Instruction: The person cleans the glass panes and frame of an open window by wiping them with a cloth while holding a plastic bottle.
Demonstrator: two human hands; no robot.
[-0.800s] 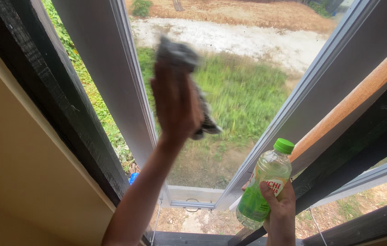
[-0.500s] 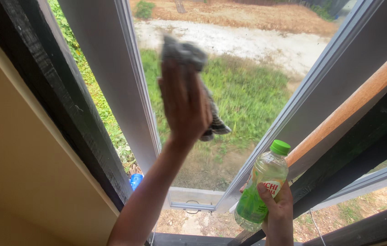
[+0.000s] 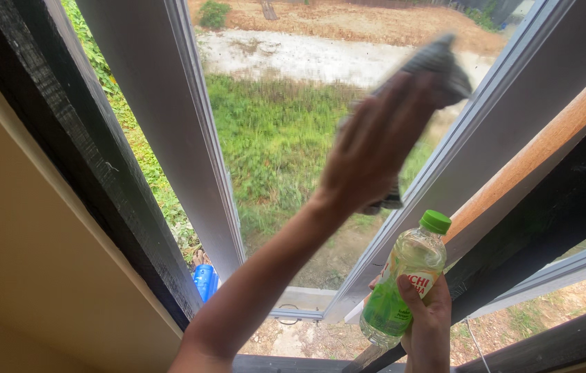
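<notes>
A person's left hand (image 3: 376, 148) pressed a grey cloth (image 3: 438, 65) flat against the window pane (image 3: 279, 138), fingers spread over the fabric and holding it to the glass near the pane's upper right, close to the grey metal frame (image 3: 472, 131) on that side. Less than a second earlier the same hand and cloth had been against the left part of the pane, just beside the frame's left upright (image 3: 182, 131); the arm had since swept across the glass, and the hand and cloth showed motion blur. One end of the cloth stuck out above the fingertips and another hung below the heel of the hand.

The right hand (image 3: 427, 324), low in the view, was closed around a clear plastic bottle (image 3: 403, 283) with a green cap and a green label, the thumb lying across the label. The bottle stood nearly upright, tilted slightly right, in front of the frame's lower right corner, and had barely shifted from its earlier place.

Through the glass lay green grass and a pale strip of bare ground. A dark wooden window surround (image 3: 79, 159) ran along the left, a brown wooden rail (image 3: 548, 145) crossed the right, and a small blue object (image 3: 204, 280) showed outside below the frame's left upright.
</notes>
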